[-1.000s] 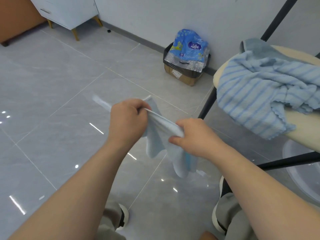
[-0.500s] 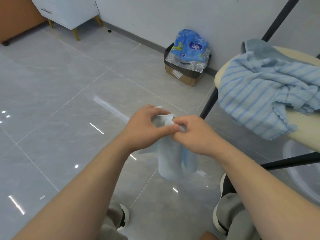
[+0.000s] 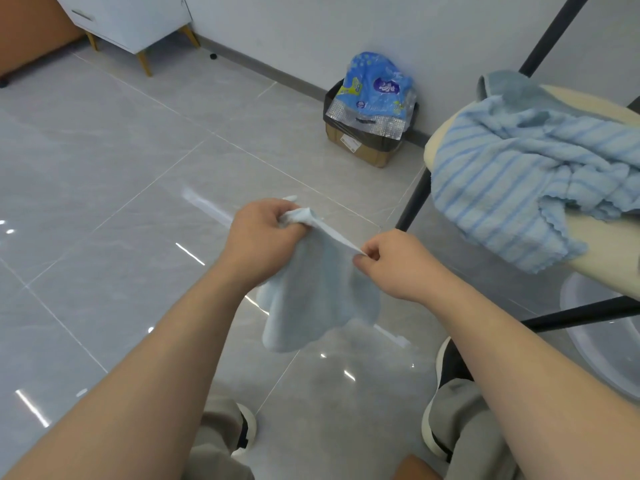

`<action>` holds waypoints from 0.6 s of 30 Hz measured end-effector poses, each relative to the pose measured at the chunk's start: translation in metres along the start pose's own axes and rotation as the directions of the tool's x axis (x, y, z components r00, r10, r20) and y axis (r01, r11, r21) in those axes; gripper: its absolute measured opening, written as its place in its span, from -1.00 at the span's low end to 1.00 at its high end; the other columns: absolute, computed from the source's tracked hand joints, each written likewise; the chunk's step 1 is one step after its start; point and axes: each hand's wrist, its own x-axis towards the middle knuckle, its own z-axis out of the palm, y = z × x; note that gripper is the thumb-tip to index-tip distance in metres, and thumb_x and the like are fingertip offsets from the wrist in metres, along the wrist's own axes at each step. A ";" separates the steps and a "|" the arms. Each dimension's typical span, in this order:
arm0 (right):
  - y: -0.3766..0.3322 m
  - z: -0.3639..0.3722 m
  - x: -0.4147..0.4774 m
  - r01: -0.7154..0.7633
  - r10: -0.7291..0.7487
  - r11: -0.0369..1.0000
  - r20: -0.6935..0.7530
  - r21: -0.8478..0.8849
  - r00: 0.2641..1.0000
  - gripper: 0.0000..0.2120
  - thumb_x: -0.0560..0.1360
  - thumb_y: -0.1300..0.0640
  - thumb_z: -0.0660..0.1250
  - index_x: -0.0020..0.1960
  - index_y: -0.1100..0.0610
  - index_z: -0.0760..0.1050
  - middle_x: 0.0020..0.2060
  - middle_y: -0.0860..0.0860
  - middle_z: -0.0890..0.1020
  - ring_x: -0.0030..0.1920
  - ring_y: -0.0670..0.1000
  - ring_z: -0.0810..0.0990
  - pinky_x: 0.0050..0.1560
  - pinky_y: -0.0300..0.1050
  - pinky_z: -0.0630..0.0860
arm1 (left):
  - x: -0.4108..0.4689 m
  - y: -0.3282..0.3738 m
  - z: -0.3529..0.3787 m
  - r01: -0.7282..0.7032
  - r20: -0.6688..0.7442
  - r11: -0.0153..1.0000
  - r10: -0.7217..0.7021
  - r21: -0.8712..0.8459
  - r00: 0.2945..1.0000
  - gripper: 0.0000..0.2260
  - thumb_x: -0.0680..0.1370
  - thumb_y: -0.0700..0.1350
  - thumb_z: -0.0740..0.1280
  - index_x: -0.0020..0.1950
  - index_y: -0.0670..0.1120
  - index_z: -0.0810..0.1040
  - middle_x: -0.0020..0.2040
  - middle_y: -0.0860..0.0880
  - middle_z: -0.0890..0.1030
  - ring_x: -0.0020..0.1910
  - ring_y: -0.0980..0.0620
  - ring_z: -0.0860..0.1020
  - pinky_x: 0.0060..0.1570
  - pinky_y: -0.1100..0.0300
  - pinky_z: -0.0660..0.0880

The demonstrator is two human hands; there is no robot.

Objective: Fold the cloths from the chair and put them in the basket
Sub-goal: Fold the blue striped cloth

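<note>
Left fingers [image 3: 277, 212] are curled tight round a bunched corner, and across from them the right thumb [image 3: 363, 264] and forefinger pinch the other end of the same edge. So both hands are closed on the small pale-blue cloth [image 3: 318, 299], no slack in either grip. The left hand [image 3: 263, 240] sits a little farther out and to the left, while the right hand [image 3: 398, 265] is nearer and to the right. The top edge runs taut between them on that slant. Below it the rest of the cloth hangs free in soft lobes, in the air between the two forearms and well above the tiled floor [image 3: 104, 202].

The line to watch is that held edge: it is the cloth's long axis for now, and the hanging part lies straight down from the fingers. By my reading the fold is under way but not finished, since the bottom is uneven.

Further right, the chair [image 3: 616, 251] carries more work: a striped cloth [image 3: 502, 188] crumpled and spilling over the seat's left edge, and a grey-blue cloth [image 3: 502, 88] at the far side. Under the seat, near and right, there's a pale translucent basin [image 3: 595, 327], which I take for the basket. It is lower than the hands and the right hand is plainly the closer one to it, with a dark chair bar between.

Against the far wall sits a cardboard box [image 3: 360, 150] lined with a black bag, a blue tissue pack [image 3: 375, 88] on top.
</note>
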 end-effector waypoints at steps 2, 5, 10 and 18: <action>0.000 -0.001 -0.002 -0.018 0.018 0.999 0.000 0.026 1.000 -0.75 0.59 0.00 0.28 -0.14 0.15 0.55 -0.30 -0.03 0.57 -0.25 0.01 0.52 -0.34 -0.18 0.35 | -0.001 0.004 -0.001 0.037 -0.042 0.998 -0.039 -0.051 0.998 -0.88 0.52 -0.18 0.36 -0.09 -0.04 0.70 -0.14 0.18 0.65 -0.02 0.29 0.56 -0.12 0.36 0.46; -0.001 -0.003 -0.006 -0.043 0.042 0.999 0.049 0.021 0.998 -0.90 0.55 0.01 0.32 -0.09 0.03 0.48 -0.24 -0.10 0.54 -0.26 -0.09 0.48 -0.36 -0.19 0.31 | 0.000 0.005 -0.003 0.081 -0.116 0.986 -0.099 -0.149 0.988 -0.87 0.49 -0.17 0.33 -0.15 -0.10 0.68 -0.17 0.14 0.64 0.04 0.19 0.56 -0.09 0.18 0.47; 0.001 0.002 -0.008 -0.037 0.042 0.998 0.103 -0.049 0.994 -0.89 0.57 0.04 0.28 -0.06 0.05 0.40 -0.15 -0.04 0.57 -0.17 -0.01 0.51 -0.26 -0.13 0.40 | 0.001 0.007 -0.011 0.117 -0.173 0.930 -0.186 -0.347 0.967 -0.80 0.45 -0.17 0.25 -0.22 -0.14 0.66 -0.20 -0.07 0.69 -0.14 0.16 0.59 -0.13 0.13 0.47; -0.006 0.007 -0.011 0.035 -0.053 0.997 0.264 0.071 0.963 -0.46 0.43 -0.18 0.47 0.33 -0.13 0.37 0.19 -0.11 0.54 0.09 -0.06 0.58 0.14 -0.03 0.58 | -0.002 0.009 -0.004 0.094 -0.109 0.935 -0.139 -0.343 0.984 -0.75 0.44 -0.12 0.23 -0.18 -0.31 0.54 -0.19 -0.14 0.66 -0.18 0.10 0.57 -0.16 0.08 0.44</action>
